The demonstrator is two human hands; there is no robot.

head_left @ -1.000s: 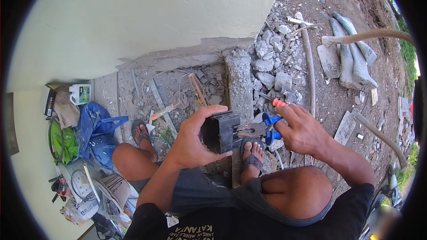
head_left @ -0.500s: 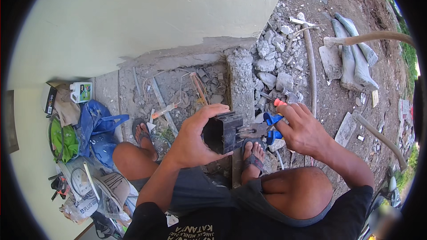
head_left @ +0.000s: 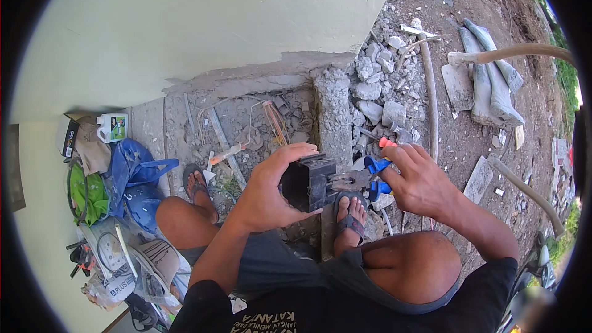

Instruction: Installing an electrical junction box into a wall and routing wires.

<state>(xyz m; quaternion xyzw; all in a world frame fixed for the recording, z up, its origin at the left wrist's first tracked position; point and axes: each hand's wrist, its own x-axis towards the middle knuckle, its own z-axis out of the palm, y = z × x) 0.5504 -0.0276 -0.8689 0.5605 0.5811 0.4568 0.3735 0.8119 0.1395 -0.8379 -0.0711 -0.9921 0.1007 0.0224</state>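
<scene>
A hollow black plastic box (head_left: 317, 180), its open side toward the left, is gripped in my left hand (head_left: 269, 192) between thumb and fingers. My right hand (head_left: 422, 180) is closed round the blue handles of a pair of pliers (head_left: 354, 181). The metal jaws of the pliers meet the right side wall of the box. Whether they pinch the plastic cannot be made out. Below the two hands, my sandalled right foot (head_left: 351, 219) rests by a rough concrete beam (head_left: 335, 111).
A screwdriver with an orange handle (head_left: 386, 142) lies among broken concrete (head_left: 369, 90) beyond my right hand. Rubber boots (head_left: 492, 80) and hoes with wooden handles are at the right. Bags (head_left: 132, 166) and a white jug (head_left: 113, 128) stand by the wall at left.
The pliers have turned slightly in my right hand, their jaws still at the box's side. My left hand and the box have hardly moved.
</scene>
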